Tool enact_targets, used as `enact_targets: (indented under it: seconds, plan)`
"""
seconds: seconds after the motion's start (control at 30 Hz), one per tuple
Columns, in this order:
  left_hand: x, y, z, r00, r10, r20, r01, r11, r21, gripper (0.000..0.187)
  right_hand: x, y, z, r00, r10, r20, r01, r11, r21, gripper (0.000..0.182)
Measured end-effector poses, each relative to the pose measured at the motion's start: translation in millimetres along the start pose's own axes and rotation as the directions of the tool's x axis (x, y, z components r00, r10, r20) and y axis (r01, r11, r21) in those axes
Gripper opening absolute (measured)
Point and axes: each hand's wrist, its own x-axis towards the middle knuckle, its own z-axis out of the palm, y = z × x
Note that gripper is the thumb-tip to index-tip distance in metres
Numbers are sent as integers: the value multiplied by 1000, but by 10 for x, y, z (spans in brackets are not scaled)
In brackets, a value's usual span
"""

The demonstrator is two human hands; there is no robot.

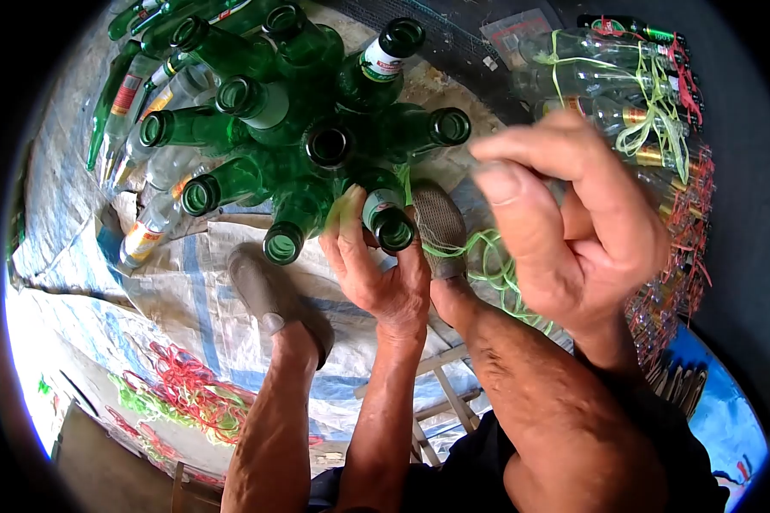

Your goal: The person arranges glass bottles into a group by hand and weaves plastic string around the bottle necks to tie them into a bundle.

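A cluster of green glass bottles (328, 147) stands upright in front of me, the open mouths fanning outward. My left hand (372, 278) is at the near side of the cluster, its fingers and thumb around the neck of one green bottle (383, 203) with a pale neck label. My right hand (573, 209) is raised close to the camera, to the right of the bottles and apart from them. Its thumb and index finger are pinched together; whatever is between them cannot be made out. Thin green string (496, 269) lies in loops below, partly hidden by this hand.
Clear bottles (603, 81) tied with green and red string lie at the right. More bottles (150, 227) lie at the left. Red and green string (188, 389) is heaped lower left on the striped sheet (231, 291). My shoes (269, 286) flank the near bottles.
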Motion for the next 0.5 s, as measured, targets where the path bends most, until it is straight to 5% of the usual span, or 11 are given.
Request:
enact_targets:
  seconds: [0.07,0.13,0.27,0.33,0.5]
  plan:
    - [-8,47,-11,997,-76,19,76,997,-23,57,-326,103,11,964,261,43,-263,962,70,11]
    - [1,61,-23,995,-90,47,92,995,-31,53,-732,333,111,829,519,208,-545,833,94,15]
    - [-70,-6,20,987,-161,6,161,985,-67,59,-1355,666,456,788,513,342,-501,856,-130,37]
    - [-72,-24,14,991,-136,18,137,989,-47,61,-1477,696,593,725,565,395,-486,825,-288,63]
    - [-100,-55,26,993,-120,21,121,990,-65,53,-1720,805,818,705,563,432,-436,824,-362,41]
